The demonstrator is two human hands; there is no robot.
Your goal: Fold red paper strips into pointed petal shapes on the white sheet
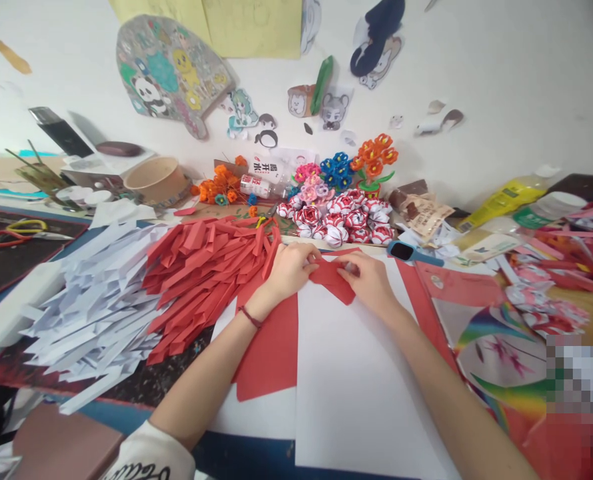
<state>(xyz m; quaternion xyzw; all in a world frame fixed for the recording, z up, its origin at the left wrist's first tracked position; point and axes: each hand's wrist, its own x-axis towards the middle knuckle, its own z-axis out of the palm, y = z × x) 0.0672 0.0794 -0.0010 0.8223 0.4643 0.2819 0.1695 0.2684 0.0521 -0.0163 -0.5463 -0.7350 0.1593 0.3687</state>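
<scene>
Both hands, left hand (289,270) and right hand (369,280), pinch a red paper piece (332,280) with closed fingers (red strips (201,280) lie at nine o'clock).

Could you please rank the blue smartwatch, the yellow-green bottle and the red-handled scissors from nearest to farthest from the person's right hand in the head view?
From the right hand:
1. Blue smartwatch, just beyond it, slightly to the right.
2. Yellow-green bottle, lying farther right, toward the wall.
3. Red-handled scissors, far across at the left edge.

Head view, close, downward over table (356,373)
</scene>
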